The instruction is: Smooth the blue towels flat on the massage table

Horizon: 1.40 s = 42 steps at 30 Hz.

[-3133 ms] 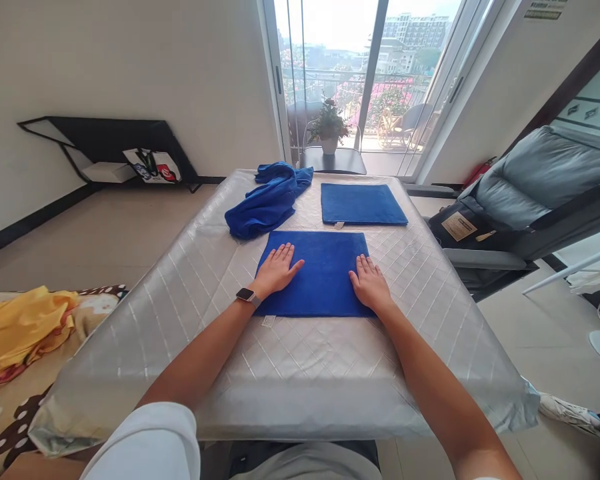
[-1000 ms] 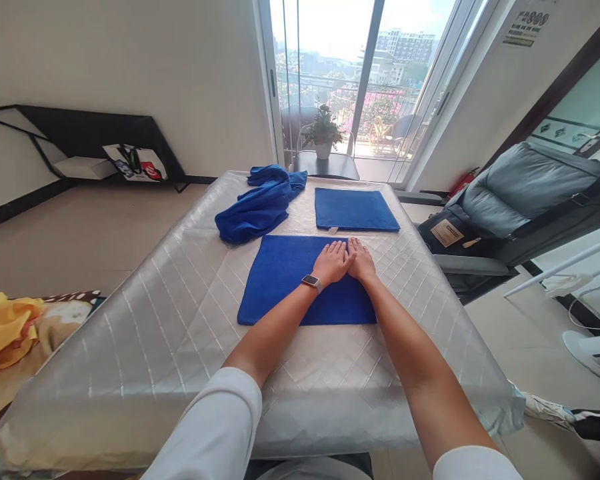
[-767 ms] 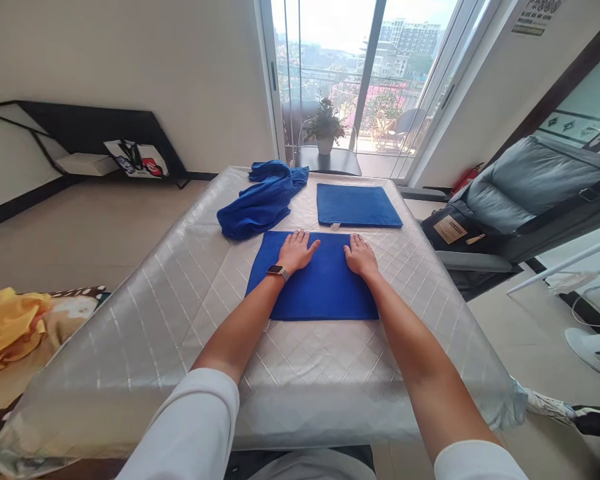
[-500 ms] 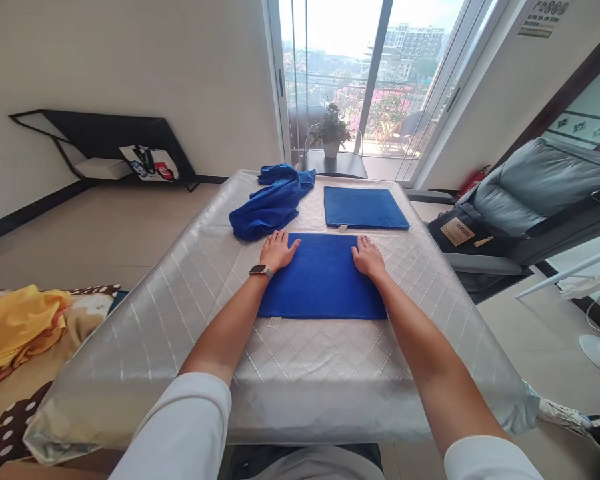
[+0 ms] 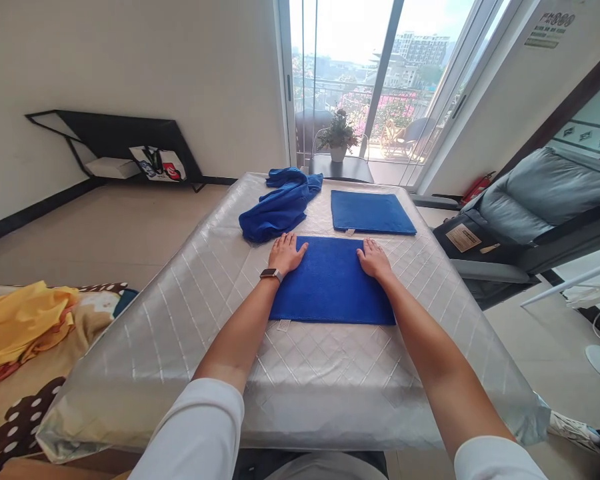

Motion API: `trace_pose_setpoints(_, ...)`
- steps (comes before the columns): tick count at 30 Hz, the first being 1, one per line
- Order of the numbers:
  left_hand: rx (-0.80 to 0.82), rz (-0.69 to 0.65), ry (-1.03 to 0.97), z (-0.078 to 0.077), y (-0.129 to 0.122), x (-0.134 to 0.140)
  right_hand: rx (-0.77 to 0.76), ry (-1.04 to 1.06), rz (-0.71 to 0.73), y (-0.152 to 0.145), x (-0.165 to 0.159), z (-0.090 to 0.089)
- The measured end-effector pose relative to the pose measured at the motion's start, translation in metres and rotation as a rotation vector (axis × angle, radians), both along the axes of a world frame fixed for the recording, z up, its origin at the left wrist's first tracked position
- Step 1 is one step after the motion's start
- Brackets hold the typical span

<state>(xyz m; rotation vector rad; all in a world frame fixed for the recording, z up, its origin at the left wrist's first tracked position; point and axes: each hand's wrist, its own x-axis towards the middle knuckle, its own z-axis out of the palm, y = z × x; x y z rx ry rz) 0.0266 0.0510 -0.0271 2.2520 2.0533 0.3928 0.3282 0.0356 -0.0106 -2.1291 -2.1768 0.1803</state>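
A blue cloth (image 5: 330, 287), folded into a flat rectangle with a small white tag at its near left edge, lies in front of me. My left hand (image 5: 285, 253) rests flat on its far left corner, fingers stretched out, a watch on the wrist. On the far right corner lies my right hand (image 5: 375, 258), also flat and open. Beyond it to the right is a second folded blue cloth (image 5: 373, 212), with a white tag on its near edge. A crumpled blue cloth (image 5: 280, 203) sits in a loose heap past my left hand.
A silvery quilted cover drapes the table (image 5: 190, 347). Behind it stands a chair with a potted plant (image 5: 339, 137) before the glass door. A grey armchair (image 5: 525, 200) holding a dark bag is at the right. Yellow fabric (image 5: 25, 327) lies on bedding at the left.
The whole view has shifted slightly, so everything appears a little further right and lower. Both hands keep their places on the folded cloth.
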Motion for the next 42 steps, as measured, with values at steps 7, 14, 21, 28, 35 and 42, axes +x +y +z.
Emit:
trace_pose_setpoints(7,-0.178,-0.044,0.144,0.024,0.011,-0.007,0.012,0.027,-0.008,-0.001,-0.001,-0.002)
trace_pose_setpoints(14,-0.005,-0.253,0.105,0.047,0.001,0.096,0.040,0.045,-0.010,-0.004,-0.001,-0.002)
trace_pose_setpoints(21,-0.013,-0.390,-0.048,0.020,-0.019,0.185,0.050,-0.015,0.038,-0.007,0.003,-0.003)
trace_pose_setpoints(28,-0.037,-0.236,0.000,0.012,-0.002,0.104,0.049,0.039,-0.008,-0.004,-0.002,-0.002)
trace_pose_setpoints(35,-0.027,-0.044,0.035,0.004,0.000,0.021,0.030,0.054,-0.010,-0.003,-0.002,-0.001)
trace_pose_setpoints(42,-0.004,0.006,0.006,0.003,-0.004,0.016,0.015,0.038,-0.017,-0.002,-0.001,0.000)
